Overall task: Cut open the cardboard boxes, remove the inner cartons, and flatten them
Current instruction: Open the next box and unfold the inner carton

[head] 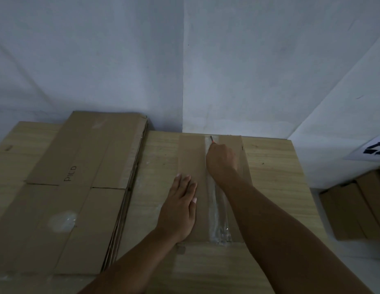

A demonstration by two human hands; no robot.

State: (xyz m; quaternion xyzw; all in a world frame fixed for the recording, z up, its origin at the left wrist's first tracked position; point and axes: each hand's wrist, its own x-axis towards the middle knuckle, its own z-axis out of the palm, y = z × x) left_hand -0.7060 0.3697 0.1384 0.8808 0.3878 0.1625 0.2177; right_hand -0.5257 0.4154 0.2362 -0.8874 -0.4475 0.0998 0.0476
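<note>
A sealed brown cardboard box (191, 158) lies on the wooden table, with a strip of clear tape (216, 211) running down its top seam. My left hand (180, 206) presses flat on the box's left half, fingers straight. My right hand (222, 160) grips a small cutter (212, 140) with a red part; its blade tip sits on the tape at the far end of the seam. Most of the cutter is hidden inside my fist.
A stack of flattened cardboard boxes (78, 170) covers the table's left side. The light wooden table (274, 166) stands against a white wall. More brown cartons (358, 209) sit on the floor at the right, below a white surface with black arrows (375, 150).
</note>
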